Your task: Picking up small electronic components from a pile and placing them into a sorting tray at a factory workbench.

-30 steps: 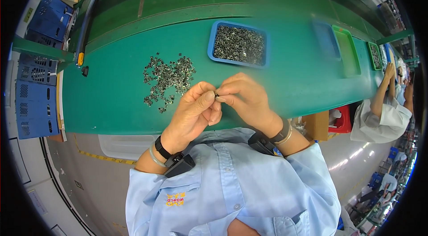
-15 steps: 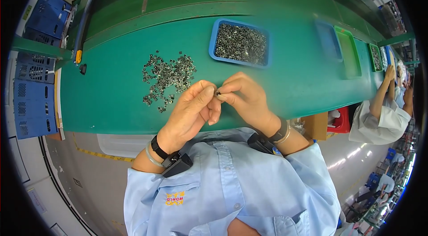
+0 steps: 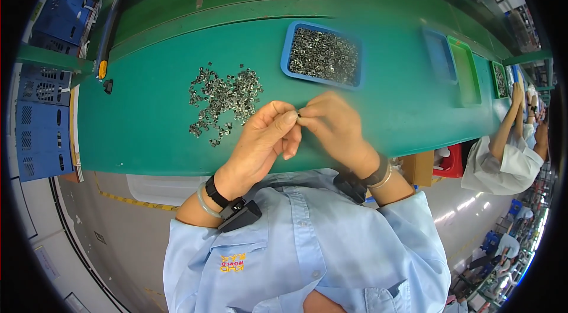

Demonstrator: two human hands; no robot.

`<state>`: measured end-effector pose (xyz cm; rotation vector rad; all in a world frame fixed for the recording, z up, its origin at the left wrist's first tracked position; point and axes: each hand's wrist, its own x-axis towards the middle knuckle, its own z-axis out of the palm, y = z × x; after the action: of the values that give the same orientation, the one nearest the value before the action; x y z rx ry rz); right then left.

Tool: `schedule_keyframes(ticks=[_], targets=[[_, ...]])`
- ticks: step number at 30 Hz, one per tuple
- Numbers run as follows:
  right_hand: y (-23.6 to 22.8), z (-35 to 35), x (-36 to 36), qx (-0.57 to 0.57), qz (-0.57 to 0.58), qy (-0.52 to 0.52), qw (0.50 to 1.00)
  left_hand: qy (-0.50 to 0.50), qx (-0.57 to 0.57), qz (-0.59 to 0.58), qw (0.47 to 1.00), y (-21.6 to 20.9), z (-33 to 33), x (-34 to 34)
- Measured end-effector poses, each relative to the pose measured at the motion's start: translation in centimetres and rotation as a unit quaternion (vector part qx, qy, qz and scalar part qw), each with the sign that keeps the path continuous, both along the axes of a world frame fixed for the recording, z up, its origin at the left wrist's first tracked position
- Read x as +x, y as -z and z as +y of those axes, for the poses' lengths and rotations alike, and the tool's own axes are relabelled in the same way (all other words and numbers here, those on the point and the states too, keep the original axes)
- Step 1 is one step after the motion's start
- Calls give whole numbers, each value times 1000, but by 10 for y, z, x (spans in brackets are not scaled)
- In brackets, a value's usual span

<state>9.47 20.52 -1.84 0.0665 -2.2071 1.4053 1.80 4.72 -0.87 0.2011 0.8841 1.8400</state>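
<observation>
My left hand (image 3: 264, 135) and my right hand (image 3: 338, 129) meet fingertip to fingertip above the near part of the green table. Between their thumbs and forefingers is a small dark part (image 3: 298, 115), mostly covered, so its exact shape is hard to make out. Both hands are closed in a pinch on it. Left of my hands lies a loose pile of small black-and-silver metal parts (image 3: 228, 97). Beyond my right hand stands a blue tray (image 3: 286, 52) full of similar small parts.
Farther right on the green table (image 3: 148, 135) are a blue tray (image 3: 439, 55), a green tray (image 3: 464, 70) and a small green tray of parts (image 3: 500, 79). A co-worker in a pale top (image 3: 503, 159) sits at the right. Blue crates (image 3: 41, 135) stand at the left.
Both hands have shifted slightly to the right with the small dark part still between the fingertips. My right hand is blurred by motion.
</observation>
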Motion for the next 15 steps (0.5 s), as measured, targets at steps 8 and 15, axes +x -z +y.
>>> schedule_keyframes(ticks=[8, 15], targets=[[-12, 59, -27, 238, -39, 161, 957, -36, -51, 18, 998, 16, -43, -5], [4, 1, -49, 270, -85, 28, 959, -77, -43, -10, 996, 22, -56, -9]])
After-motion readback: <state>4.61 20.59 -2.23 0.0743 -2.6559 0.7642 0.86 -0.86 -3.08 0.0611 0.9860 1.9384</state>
